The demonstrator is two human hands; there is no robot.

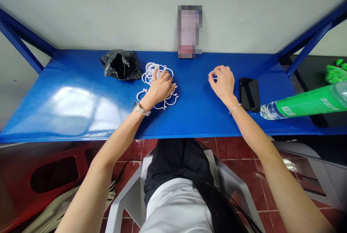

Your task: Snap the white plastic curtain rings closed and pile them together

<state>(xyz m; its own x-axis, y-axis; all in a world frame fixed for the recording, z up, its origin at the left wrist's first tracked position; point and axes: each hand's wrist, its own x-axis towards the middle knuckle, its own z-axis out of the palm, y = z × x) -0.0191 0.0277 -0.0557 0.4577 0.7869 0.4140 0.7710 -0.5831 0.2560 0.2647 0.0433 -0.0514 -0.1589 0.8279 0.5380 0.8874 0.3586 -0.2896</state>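
A black phone (249, 94) lies on the blue table (195, 117). To its left, my right hand (223, 82) pinches one white ring (215, 78). My left hand (160, 85) rests spread over the pile of white rings (148, 76); beyond, leftward, sits a crumpled black bag (123, 73).

One left hand (162, 85), left of center in the frame, and one right hand (224, 81), right of center, make two over one blue table (195, 112). More than six white rings (145, 78) lie by the former, too tangled for an exact count; one white ring (214, 78) is at the latter's fingertips. Also pictured: one black bag (131, 67), upper left; one pixelated upright object (189, 32), top center; one black phone (249, 94) and one green-labeled bottle (309, 103), right.
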